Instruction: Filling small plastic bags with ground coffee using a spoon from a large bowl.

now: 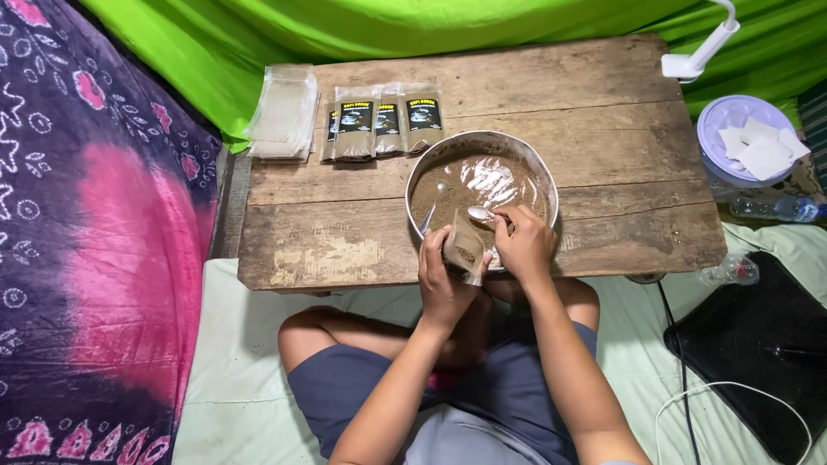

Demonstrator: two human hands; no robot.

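The left hand [442,277] is holding a small clear pouch [466,251] open at the near rim of the metal bowl [482,185], fingers clamped on it. The right hand [524,244], fingers pinching a spoon [480,213], is tipping brown powder [469,189] toward the pouch mouth. This looks like the filling step; next calls for a steady, level pour.

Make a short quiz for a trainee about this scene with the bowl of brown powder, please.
1. Which hand holds the small pouch?
2. True or false: the spoon is over the metal bowl.
3. How many filled packets lie on the wooden table: A) two, B) four, C) six?

Key:
1. The left hand; the right hand holds the spoon.
2. True.
3. B: four, beside the stack of empty bags.
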